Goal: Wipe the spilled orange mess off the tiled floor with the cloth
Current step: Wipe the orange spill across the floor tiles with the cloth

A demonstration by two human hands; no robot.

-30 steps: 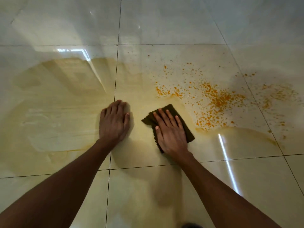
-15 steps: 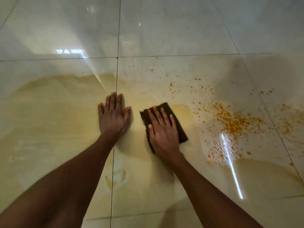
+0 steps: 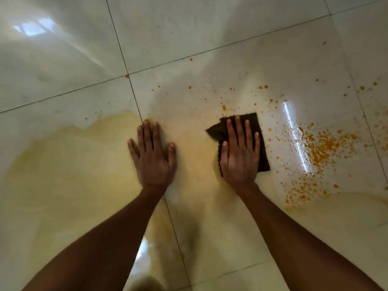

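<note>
Glossy cream floor tiles [image 3: 210, 28] fill the view, crossed by dark grout lines [image 3: 134, 99] and streaked with window glare. On the tile right of the near-vertical grout line lies the dark brown cloth [image 3: 257, 131], folded flat, with the right hand [image 3: 239, 158] pressed on top of it, fingers straight and spread, palm covering most of the fabric; nothing is gripped, only pushed down. Just right of the cloth, toward that tile's right edge, sits the densest patch of orange specks [image 3: 321, 148], with thinner spatter beyond the cloth's far edge. A pale yellow film [image 3: 63, 164] spreads left across the neighbouring tile and under both forearms. The left hand [image 3: 152, 156] rests flat on the floor astride the grout line, fingers straight, holding nothing, seemingly bracing the body.

To do this stroke well, it seems best to keep even palm pressure and sweep rightward through the specks, gathering them inward rather than scattering them outward. The cloth's leading edge should stay flat; refolding to a fresh face looks wise once it loads up. The yellow film likely needs separate passes.
</note>
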